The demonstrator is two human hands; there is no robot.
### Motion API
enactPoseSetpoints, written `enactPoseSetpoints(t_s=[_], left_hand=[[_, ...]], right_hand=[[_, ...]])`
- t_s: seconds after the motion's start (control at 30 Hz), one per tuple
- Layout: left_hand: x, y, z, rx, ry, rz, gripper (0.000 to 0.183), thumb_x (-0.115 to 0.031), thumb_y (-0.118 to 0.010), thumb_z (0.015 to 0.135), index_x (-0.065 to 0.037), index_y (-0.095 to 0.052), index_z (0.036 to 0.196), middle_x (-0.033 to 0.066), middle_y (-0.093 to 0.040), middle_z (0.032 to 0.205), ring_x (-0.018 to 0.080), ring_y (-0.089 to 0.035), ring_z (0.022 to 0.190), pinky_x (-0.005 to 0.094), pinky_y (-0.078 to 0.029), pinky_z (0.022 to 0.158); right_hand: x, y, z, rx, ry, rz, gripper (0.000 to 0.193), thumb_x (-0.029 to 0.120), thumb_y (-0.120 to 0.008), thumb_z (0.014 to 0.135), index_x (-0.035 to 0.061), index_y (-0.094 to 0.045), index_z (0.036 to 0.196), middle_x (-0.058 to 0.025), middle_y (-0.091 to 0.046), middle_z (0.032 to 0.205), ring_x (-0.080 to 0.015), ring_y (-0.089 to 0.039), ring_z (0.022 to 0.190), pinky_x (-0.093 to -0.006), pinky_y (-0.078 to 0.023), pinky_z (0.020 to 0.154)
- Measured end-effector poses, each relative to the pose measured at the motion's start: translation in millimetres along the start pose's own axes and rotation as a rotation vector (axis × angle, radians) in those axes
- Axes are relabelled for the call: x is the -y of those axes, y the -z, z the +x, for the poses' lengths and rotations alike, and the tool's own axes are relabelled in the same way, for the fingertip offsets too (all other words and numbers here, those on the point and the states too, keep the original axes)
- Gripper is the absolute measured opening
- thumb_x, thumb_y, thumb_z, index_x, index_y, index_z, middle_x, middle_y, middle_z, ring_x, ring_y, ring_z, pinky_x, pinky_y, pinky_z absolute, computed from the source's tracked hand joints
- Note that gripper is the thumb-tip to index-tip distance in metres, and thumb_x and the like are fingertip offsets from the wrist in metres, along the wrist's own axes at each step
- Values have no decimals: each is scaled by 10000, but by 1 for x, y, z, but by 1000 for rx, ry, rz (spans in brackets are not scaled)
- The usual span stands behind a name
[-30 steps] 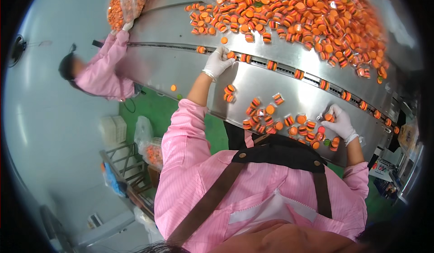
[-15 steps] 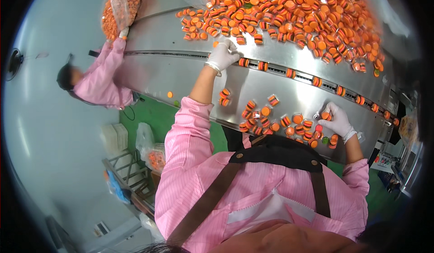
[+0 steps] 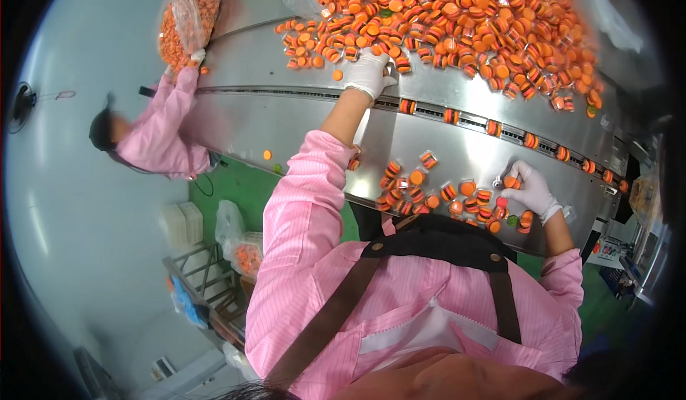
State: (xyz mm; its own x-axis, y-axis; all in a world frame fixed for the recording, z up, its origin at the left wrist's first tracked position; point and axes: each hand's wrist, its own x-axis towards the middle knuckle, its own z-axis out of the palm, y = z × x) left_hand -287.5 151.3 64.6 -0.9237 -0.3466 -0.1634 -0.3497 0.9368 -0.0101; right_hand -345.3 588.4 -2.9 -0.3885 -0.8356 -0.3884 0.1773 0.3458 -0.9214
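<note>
Along the far edge of the steel desk (image 3: 279,121) spreads a broad heap of wrapped orange candies (image 3: 457,28), and the left hand (image 3: 368,73), in a white glove, reaches over the narrow track (image 3: 471,120) to the heap's near left margin. Its thumb stands apart to the right; the other fingers meet the candies there, though I cannot tell whether they have closed on one. On the near right, the gloved right hand (image 3: 530,191) pinches a single candy (image 3: 511,182) between thumb and fingers, beside a loose group (image 3: 416,177) near the person's apron (image 3: 436,237). A row of candies on edge sits along the track, running to the right.

Crowded pieces at the heap could slip or come away two together if the left fingers close on more than one. A candy set askew in the track might catch and hold up its neighbours. The left sleeve (image 3: 325,153) passes over a candy (image 3: 354,163) by the near edge; a low sweep could knock it to the green floor (image 3: 214,193). Leaning in, the apron might nudge the nearest pieces too.
</note>
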Motion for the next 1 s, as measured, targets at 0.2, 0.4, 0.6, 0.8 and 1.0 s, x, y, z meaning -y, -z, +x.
enactPoseSetpoints(t_s=[0.2, 0.4, 0.6, 0.8, 1.0], left_hand=[[15, 6, 12, 311, -222, -11, 528, -285, -790, 704, -95, -567, 1143, 169, -627, 1116, 350, -598, 1048, 415, -489, 861], [15, 16, 10, 284, -81, -143, 421, -264, -718, 786, -94, -581, 1146, 161, -640, 1068, 312, -621, 986, 396, -493, 824], [55, 22, -20, -91, 246, -1202, 230, -113, -593, 892, -64, -623, 1114, 38, -639, 982, 107, -618, 872, 247, -501, 761], [87, -37, -64, 147, 317, -1368, 247, -74, -542, 936, -2, -590, 1168, 38, -636, 1004, 108, -625, 843, 233, -525, 757], [28, -30, -60, 214, 494, -758, 350, -164, -631, 885, 13, -557, 1178, 97, -671, 893, 187, -665, 793, 296, -538, 676]], right_hand=[[-13, 2, 3, 3, 15, -24, 337, -4, -774, 733, 59, -466, 856, -18, -589, 871, -59, -538, 783, -230, -479, 701], [-16, 6, 0, -16, -4, -98, 200, 15, -664, 813, 65, -503, 921, 15, -579, 876, -60, -537, 755, -197, -456, 683], [-43, 6, 0, -36, 97, 243, 206, -25, -583, 814, 59, -513, 988, -7, -570, 971, -66, -546, 847, -212, -449, 786], [-7, -4, 6, -132, 62, 125, 234, 27, -657, 826, 54, -510, 1005, -18, -570, 999, -80, -557, 869, -238, -459, 811], [64, -43, 61, -194, 259, -312, 250, 102, -706, 812, 55, -543, 995, -81, -593, 977, -133, -601, 777, -285, -493, 740]])
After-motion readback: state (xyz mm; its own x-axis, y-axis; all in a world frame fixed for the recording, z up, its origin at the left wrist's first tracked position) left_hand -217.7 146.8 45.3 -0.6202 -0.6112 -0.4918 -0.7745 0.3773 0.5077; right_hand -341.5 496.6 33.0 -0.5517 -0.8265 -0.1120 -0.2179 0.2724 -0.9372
